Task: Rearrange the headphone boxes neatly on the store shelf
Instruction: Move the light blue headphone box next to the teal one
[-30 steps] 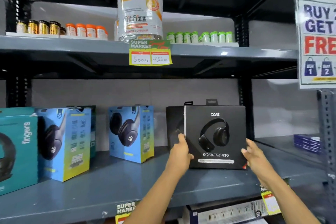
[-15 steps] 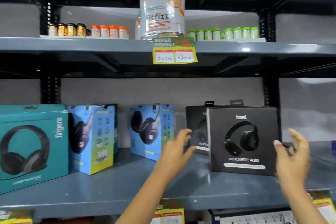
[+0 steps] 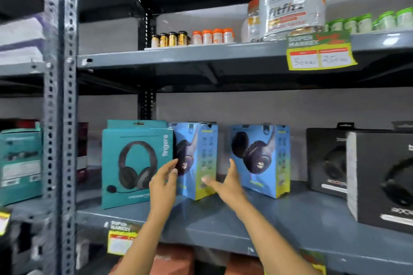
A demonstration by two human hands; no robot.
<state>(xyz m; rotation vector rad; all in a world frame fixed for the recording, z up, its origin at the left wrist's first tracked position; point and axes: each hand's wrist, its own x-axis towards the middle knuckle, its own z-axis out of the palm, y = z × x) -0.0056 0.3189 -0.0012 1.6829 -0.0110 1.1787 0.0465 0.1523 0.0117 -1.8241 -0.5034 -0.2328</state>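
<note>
Several headphone boxes stand on the grey middle shelf [image 3: 223,223]. From the left: a teal box [image 3: 134,163], a blue-and-yellow box [image 3: 199,158] turned at an angle, a second blue box [image 3: 261,158], and two black boxes [image 3: 326,158] [image 3: 384,176] at the right. My left hand [image 3: 164,182] is open in front of the first blue box's left side, fingers spread. On that box's right my right hand [image 3: 225,182] is open too, in the gap between both blue boxes. Neither hand grips anything.
A perforated steel upright [image 3: 60,118] stands at the left, with more teal boxes [image 3: 20,163] beyond it. The upper shelf [image 3: 201,56] carries small bottles [image 3: 192,37], a large jar [image 3: 292,0] and a yellow price tag [image 3: 319,56]. Price tags hang on the shelf's front edge.
Both hands let go of the front black box and moved left to either side of the first blue box. The view swung left with them.
</note>
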